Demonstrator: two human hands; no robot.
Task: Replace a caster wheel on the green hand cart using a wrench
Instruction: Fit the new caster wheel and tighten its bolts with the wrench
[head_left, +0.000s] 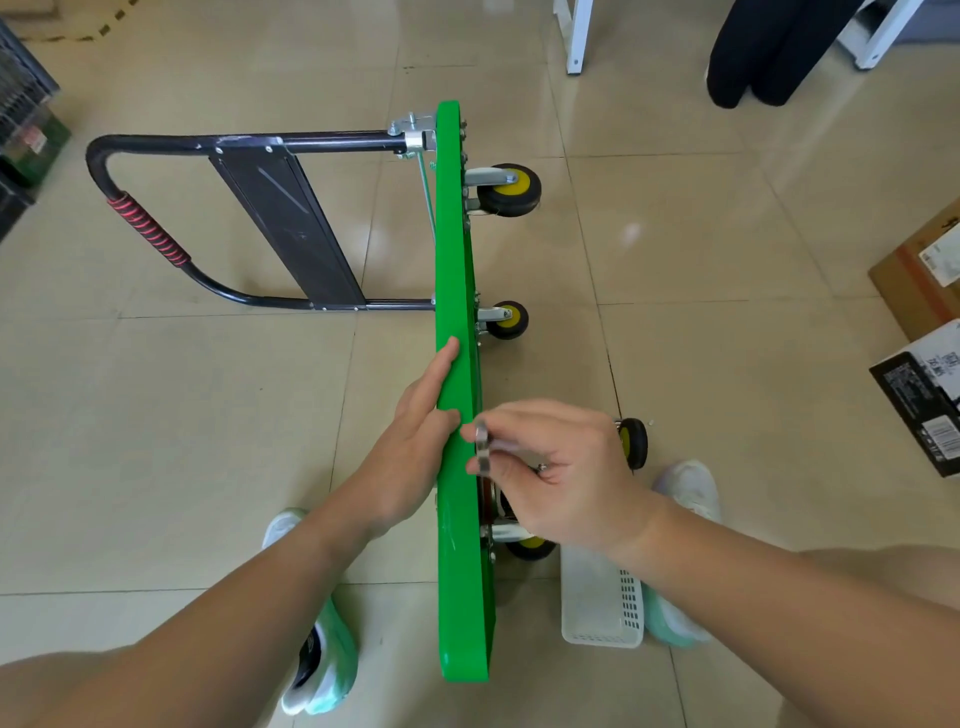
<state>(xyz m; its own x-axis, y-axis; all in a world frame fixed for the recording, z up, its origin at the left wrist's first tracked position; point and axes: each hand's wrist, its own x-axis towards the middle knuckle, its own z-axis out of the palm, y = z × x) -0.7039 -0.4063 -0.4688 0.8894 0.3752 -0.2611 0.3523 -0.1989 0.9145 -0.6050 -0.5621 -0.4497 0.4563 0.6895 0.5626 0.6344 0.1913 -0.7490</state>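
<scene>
1. Green hand cart (457, 291) stands on its edge on the tiled floor (208, 415), with its black handle (156, 228) out to the left.
2. Left hand (415, 452) lies flat on the cart's top side, fingers straight.
3. Right hand (566, 467) pinches a silver wrench (482, 449) by the wheel side.
4. 1 caster wheel (634, 441) stands on the floor, apart from the cart.
5. White basket (597, 608) sits near it.

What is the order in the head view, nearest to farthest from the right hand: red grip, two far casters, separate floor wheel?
From the right hand:
1. Separate wheel, just right.
2. Nearer caster, ahead of it.
3. Farthest caster, farther ahead.
4. Red grip, far left.
</scene>
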